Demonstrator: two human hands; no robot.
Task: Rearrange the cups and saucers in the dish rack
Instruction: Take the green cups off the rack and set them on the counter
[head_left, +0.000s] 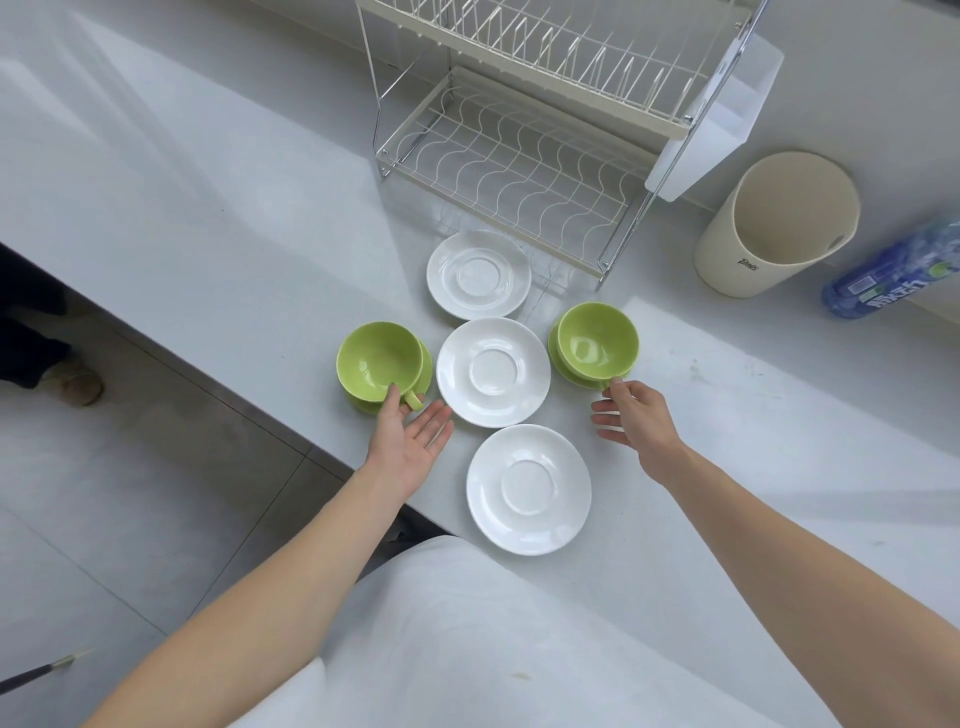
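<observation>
Two green cups stand on green saucers on the white counter. The left cup (378, 359) has its handle toward me; my left hand (410, 439) is open, palm up, with the thumb touching that handle. The right cup (597, 340) sits to the right; my right hand (634, 415) reaches its handle with the fingertips, fingers spread. Between them lie three white saucers in a line: a far saucer (478, 274), a middle saucer (493, 371) and a near saucer (529, 488). The two-tier wire dish rack (511, 166) stands behind them with nothing in it.
A cream cylindrical holder (774, 228) stands right of the rack, and a blue plastic bottle (893, 273) lies beside it. The counter's front edge runs diagonally at the left, with floor and another person's shoe (78, 384) below it.
</observation>
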